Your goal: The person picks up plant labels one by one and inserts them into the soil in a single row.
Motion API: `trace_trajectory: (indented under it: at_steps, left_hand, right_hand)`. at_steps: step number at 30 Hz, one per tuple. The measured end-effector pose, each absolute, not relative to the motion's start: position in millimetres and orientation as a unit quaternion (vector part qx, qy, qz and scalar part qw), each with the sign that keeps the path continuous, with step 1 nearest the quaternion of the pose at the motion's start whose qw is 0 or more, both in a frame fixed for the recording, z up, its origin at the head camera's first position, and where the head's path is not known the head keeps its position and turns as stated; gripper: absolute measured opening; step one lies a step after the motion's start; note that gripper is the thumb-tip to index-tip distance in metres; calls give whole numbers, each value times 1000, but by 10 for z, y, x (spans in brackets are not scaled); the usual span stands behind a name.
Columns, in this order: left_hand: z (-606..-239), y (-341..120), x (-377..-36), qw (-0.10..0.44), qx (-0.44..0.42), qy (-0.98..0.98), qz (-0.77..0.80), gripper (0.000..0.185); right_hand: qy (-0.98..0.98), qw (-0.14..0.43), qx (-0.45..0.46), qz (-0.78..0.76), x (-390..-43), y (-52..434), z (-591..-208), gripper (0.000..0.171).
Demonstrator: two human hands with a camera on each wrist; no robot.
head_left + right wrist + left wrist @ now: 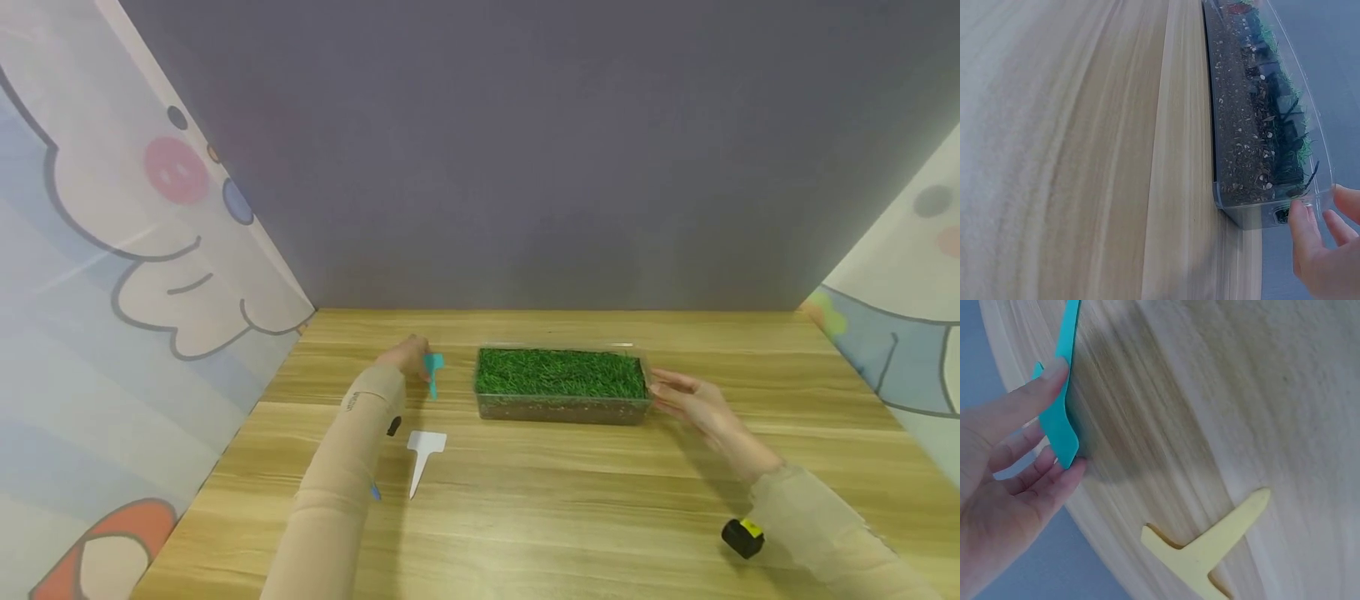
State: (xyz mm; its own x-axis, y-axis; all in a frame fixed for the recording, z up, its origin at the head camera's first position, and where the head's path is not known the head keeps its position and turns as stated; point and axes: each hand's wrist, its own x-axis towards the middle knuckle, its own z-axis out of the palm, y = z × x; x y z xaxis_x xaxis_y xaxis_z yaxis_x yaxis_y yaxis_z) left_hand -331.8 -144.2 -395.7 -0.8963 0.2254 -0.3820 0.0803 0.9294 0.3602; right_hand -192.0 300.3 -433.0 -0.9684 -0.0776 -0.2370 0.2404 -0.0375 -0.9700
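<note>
My left hand pinches a teal T-shaped plant label between thumb and fingers, left of the planter. In the left wrist view the teal label tilts with its stem upward, and a yellow plant label lies on the table nearby. A clear rectangular planter holds dark soil with green grass on top. My right hand touches the planter's right end wall with fairly straight fingers. The right wrist view shows those fingertips at the planter's end, near its rim.
A white plant label lies in front of the planter, to the left. A blue tip shows beside my left sleeve, which hides the rest. The wooden table meets a grey panel at the back, with printed cloth at both sides.
</note>
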Motion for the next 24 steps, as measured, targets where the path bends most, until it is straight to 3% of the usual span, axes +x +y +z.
trace_trajectory:
  at_steps: [9, 14, 24]
  left_hand:
    - [-4059, -1596, -3400, 206, 105, 945, 233, 48]
    - [-4062, -1693, -3406, 212, 97, 931, 280, 50]
    - [-3993, -1783, -3459, 218, 100, 890, 389, 31]
  right_hand:
    - [690, 102, 46, -715, -1888, 3001, -4280, 68]
    - [686, 108, 62, -717, -1929, 3034, -4370, 66]
    - [676, 105, 63, -726, -1943, 3034, -4368, 71]
